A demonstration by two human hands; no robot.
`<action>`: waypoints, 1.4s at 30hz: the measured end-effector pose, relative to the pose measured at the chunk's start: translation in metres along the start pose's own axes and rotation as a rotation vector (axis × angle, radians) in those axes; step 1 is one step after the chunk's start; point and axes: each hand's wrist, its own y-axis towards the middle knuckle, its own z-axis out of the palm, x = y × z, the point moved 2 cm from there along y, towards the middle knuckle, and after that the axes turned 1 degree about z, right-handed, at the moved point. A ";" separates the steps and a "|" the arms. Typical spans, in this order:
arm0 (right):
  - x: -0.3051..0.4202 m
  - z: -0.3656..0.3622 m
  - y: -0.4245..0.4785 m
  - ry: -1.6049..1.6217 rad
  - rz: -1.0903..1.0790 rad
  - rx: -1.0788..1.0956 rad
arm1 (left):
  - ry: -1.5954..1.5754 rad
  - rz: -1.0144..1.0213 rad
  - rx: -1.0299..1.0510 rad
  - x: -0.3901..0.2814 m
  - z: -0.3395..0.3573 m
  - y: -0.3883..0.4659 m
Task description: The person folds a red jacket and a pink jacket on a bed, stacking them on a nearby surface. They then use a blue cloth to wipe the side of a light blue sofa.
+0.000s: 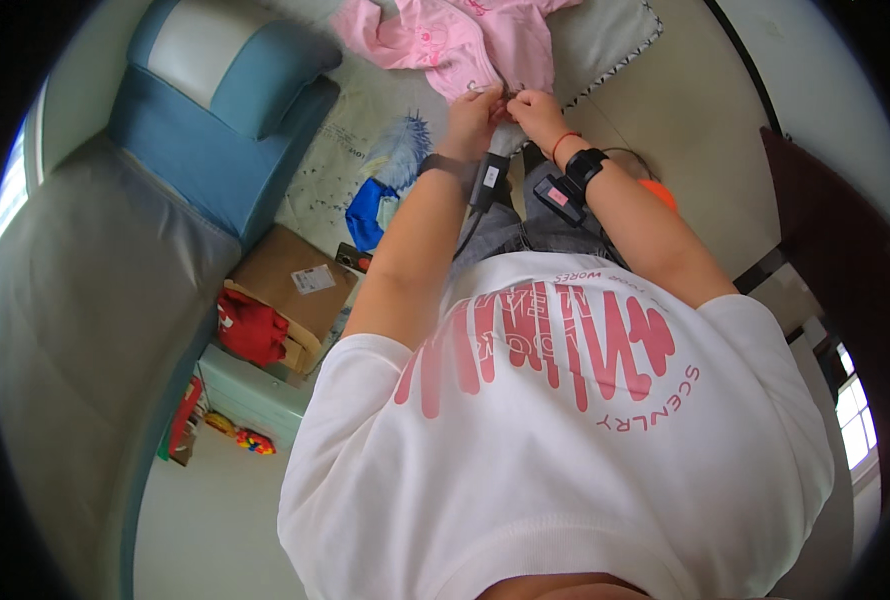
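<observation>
A small pink long-sleeved garment [452, 37] with a printed cartoon figure lies spread on a light grey mat ahead of me. My left hand [478, 114] pinches its lower edge near the front opening. Close beside it, almost touching, my right hand [533, 111] has its fingers closed on the same hem, just right of the opening. The fingertips of both hands hide the exact spot they hold, where a small dark bit shows. Each wrist wears a black strap, with black modules close by; the right one also has a red cord.
Left of my arms are a blue cloth [370, 213], a dark flat object [353, 257], an open cardboard box [284, 281] with a red item [251, 327], and a blue and grey sofa [190, 150]. A patterned cover [325, 161] lies beneath. An orange object [658, 195] is beyond my right forearm.
</observation>
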 end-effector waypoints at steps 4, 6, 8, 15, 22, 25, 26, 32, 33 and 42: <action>-0.005 0.001 0.008 -0.034 0.030 0.016 | -0.005 -0.011 -0.071 -0.001 0.002 -0.008; -0.006 0.000 0.009 0.016 -0.003 0.021 | -0.024 -0.020 -0.087 -0.003 0.005 -0.010; -0.005 -0.001 0.009 0.042 -0.003 0.016 | -0.036 -0.022 -0.091 -0.005 0.009 -0.010; 0.006 -0.006 0.005 0.093 0.034 0.003 | 0.067 0.004 -0.099 -0.003 0.012 -0.008; 0.005 -0.015 0.008 0.273 0.074 0.038 | 0.787 -0.022 -0.176 -0.011 0.009 -0.018; 0.008 -0.020 0.009 0.234 0.083 0.095 | 0.774 0.047 -0.153 -0.008 0.008 -0.021; 0.009 -0.021 0.007 0.364 0.114 0.149 | 0.723 0.055 -0.157 -0.006 0.007 -0.021; 0.009 -0.022 0.000 0.693 0.232 0.131 | 0.561 0.083 -0.113 0.001 0.004 -0.016; 0.008 -0.020 0.000 0.688 0.226 0.146 | 0.693 0.096 -0.102 -0.001 0.004 -0.015; 0.006 -0.017 -0.008 0.726 0.483 0.124 | 0.590 -0.107 -0.039 -0.010 0.003 -0.018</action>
